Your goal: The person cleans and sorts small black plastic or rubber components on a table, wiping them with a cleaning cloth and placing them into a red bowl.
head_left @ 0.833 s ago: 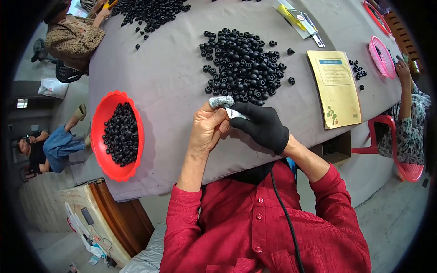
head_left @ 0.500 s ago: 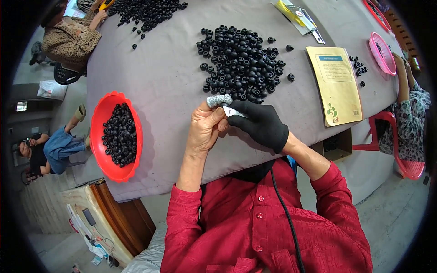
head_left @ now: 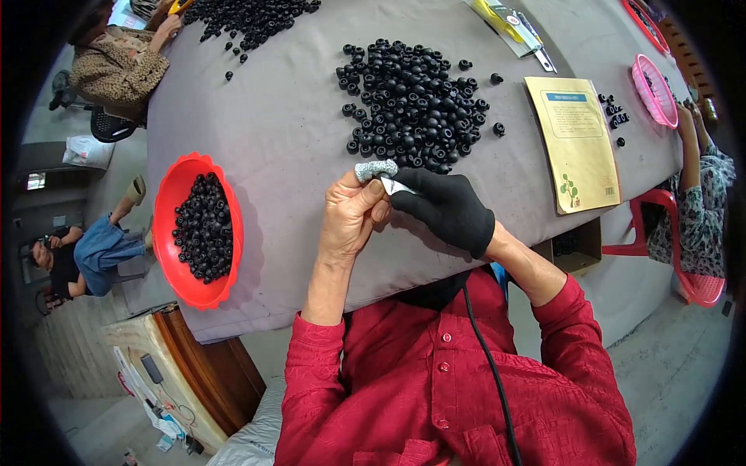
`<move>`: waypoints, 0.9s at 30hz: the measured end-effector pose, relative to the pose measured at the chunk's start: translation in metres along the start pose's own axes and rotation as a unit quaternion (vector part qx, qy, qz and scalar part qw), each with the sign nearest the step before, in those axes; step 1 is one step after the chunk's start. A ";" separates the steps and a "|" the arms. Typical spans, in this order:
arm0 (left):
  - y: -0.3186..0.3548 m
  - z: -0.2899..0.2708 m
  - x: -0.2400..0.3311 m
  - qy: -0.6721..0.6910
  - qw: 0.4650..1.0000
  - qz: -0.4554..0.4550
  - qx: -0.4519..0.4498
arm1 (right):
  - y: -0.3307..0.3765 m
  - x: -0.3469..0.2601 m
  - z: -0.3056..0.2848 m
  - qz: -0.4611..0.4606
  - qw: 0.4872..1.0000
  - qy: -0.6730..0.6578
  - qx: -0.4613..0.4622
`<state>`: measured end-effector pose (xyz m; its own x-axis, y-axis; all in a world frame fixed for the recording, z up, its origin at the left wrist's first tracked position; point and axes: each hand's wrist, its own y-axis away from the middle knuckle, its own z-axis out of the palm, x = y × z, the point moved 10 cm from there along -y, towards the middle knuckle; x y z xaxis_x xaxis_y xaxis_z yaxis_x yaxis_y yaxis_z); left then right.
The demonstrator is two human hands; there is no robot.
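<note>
Little shift at the hands: left hand point(head_left: 350, 216) and right hand point(head_left: 447, 211), the latter in a black glove, meet at the fingertips just below the main heap of black parts point(head_left: 416, 109), much as a half second ago; the whole view has only slid slightly. The work looks held at one fine step, judging by that stillness. Right grip pinches a small white pointed piece point(head_left: 398, 188) between gloved thumb and forefinger, its tip by the left thumb. Left fingers curl in, forefinger in a grey cloth sleeve point(head_left: 376, 170); cannot tell whether that grip is pressed on a black part, the contact being hidden. Red bowl point(head_left: 166, 233) with more black parts sits on the bench point(head_left: 272, 109) to the left, well apart from the hands. Far right, a co-worker's hands point(head_left: 688, 120) are now both at the pink basket point(head_left: 662, 110); only one shows clearly there in the earliest view. Writing: yellow booklet point(head_left: 576, 147) lies right of the heap, bearing a blue title band, lines of fine print, a plant drawing and a barcode. Beyond it, a yellow-and-white packet point(head_left: 500, 27) has printing too small to read. Marks on the white piece: too small to tell.
</note>
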<state>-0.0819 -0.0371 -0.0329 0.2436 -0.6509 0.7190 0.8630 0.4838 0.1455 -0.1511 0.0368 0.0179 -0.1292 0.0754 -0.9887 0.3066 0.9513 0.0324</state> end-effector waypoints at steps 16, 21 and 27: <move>0.002 0.001 0.003 -0.026 0.999 0.011 0.016 | -0.001 -0.002 -0.002 -0.014 0.999 0.044 0.010; 0.002 0.004 0.005 -0.060 0.998 0.024 0.010 | -0.003 0.003 -0.003 0.004 1.000 0.026 0.007; -0.001 0.006 -0.001 0.006 1.000 -0.002 -0.014 | 0.000 -0.004 -0.005 -0.066 0.997 0.038 0.025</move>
<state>-0.0858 -0.0329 -0.0296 0.2452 -0.6607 0.7095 0.8758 0.4648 0.1302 -0.1551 0.0382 0.0225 -0.2429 -0.0249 -0.9697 0.3288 0.9384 -0.1065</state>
